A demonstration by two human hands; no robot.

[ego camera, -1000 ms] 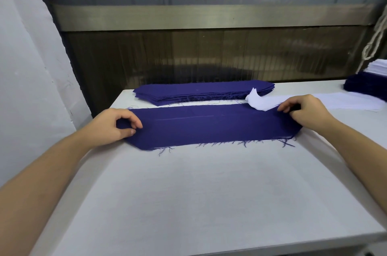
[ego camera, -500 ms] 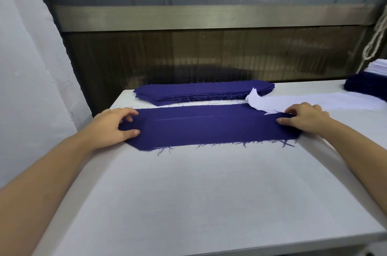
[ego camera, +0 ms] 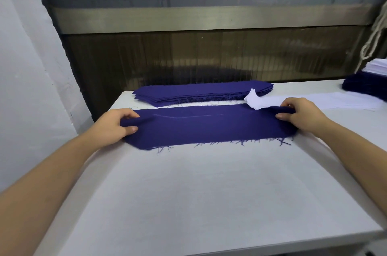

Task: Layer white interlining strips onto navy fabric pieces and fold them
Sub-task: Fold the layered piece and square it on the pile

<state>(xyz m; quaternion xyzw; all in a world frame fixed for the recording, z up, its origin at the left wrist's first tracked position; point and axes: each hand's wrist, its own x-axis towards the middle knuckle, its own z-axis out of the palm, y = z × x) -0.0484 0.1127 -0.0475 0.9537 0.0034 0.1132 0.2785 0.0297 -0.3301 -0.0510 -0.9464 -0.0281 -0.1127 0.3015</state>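
Risks a skewed fold through uneven pull between left hand [ego camera: 114, 128] and right hand [ego camera: 301, 116]. Far long edge of the piece [ego camera: 209, 128] raised at both ends, slack across the middle, so liable to sag or land off the frayed near edge. Risks also dragging the strip [ego camera: 314, 101] askew, its crumpled end touching the piece just beside the right fingers [ego camera: 290, 107]. Possibly interlining already under the fold; hidden, so cannot tell.

Pinching the left end with the left hand, fingers curled over the far edge, thumb on the cloth. Pinching the right end likewise with the right hand, fingers curled over the lifted edge, thumb pressed on top. No loosening visible on either side.

Lying across the tabletop [ego camera: 209, 193], nearer its far edge than its near one, ends toward the left and right edges. Beyond, along the far edge, a stack [ego camera: 201, 93] of navy pieces. At the far right corner, a navy pile [ego camera: 360, 86] topped with white sheets [ego camera: 377, 67].
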